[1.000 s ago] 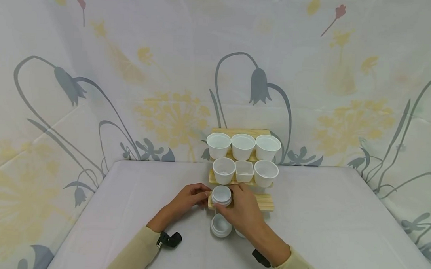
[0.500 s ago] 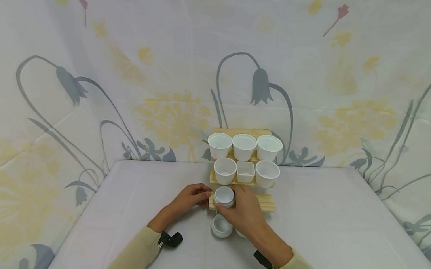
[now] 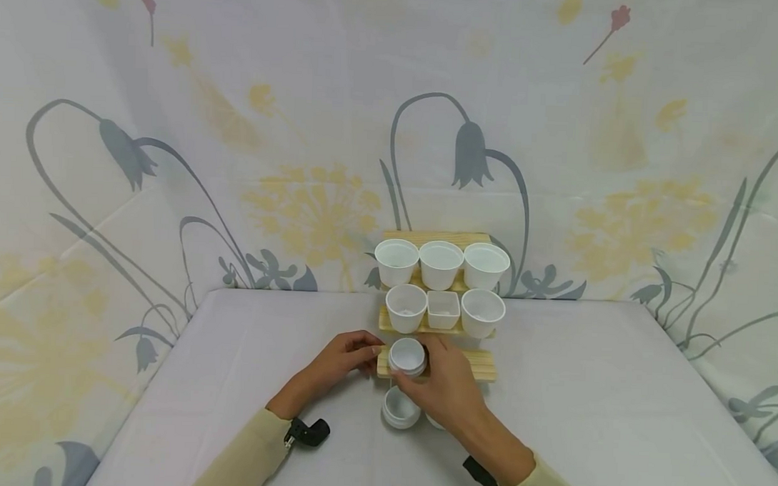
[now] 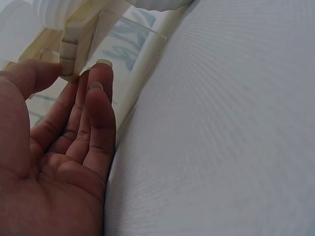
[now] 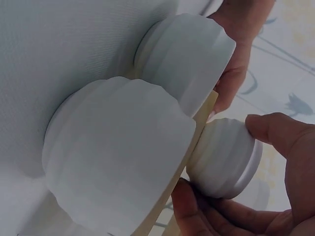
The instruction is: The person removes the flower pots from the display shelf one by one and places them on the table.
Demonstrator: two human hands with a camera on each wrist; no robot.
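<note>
My right hand [image 3: 441,381] grips a small white ribbed pot [image 3: 407,356] between thumb and fingers, on the left part of the lowest wooden shelf board [image 3: 477,365]. In the right wrist view the same pot [image 5: 224,160] sits right at the board. My left hand [image 3: 349,352] pinches the left end of that board; in the left wrist view the thumb rests on the board end [image 4: 70,46], with the other fingers behind it. Below the board stand a white pot [image 3: 400,408] and a second pot [image 5: 118,152], mostly hidden by my right hand in the head view.
Higher tiers of the wooden stand carry white tubs [image 3: 441,265], a square white cup [image 3: 442,310] and round cups [image 3: 482,313]. White cloth [image 3: 589,393] covers the table on both sides. A flower-patterned curtain [image 3: 329,112] hangs behind.
My right hand has shifted the small pot slightly to the right along the board. My left hand stays at the board's left end.
</note>
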